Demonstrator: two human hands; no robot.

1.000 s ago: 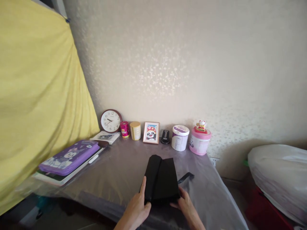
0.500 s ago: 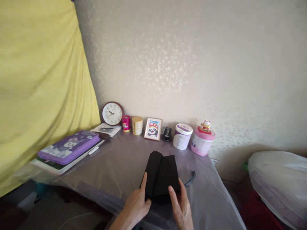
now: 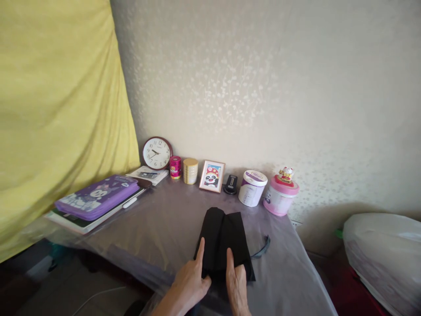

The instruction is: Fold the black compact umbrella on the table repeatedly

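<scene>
A folded black cloth (image 3: 224,239) lies on the table in front of me, with a crease running away from me down its middle. My left hand (image 3: 192,278) holds its near left part, index finger stretched along the top and thumb at the near edge. On the near right part is my right hand (image 3: 236,281), one finger extended over the fabric and the others curled in. What those curled fingers pinch is partly hidden. A pointed corner of the cloth sticks out right of this hand. Beside it lies a thin dark blue strap (image 3: 262,249).
Along the wall stand a clock (image 3: 157,153), a pink can (image 3: 175,167), a yellow-lidded jar (image 3: 190,171), a panda picture frame (image 3: 212,176), a small black device (image 3: 230,184), a white-purple tub (image 3: 252,188) and a pink-lidded tub (image 3: 280,196). A purple case (image 3: 98,196) lies left.
My right hand has shifted left, from the cloth's right edge onto its near part. The cloth's near right corner now spreads outward. My left hand has barely moved.
</scene>
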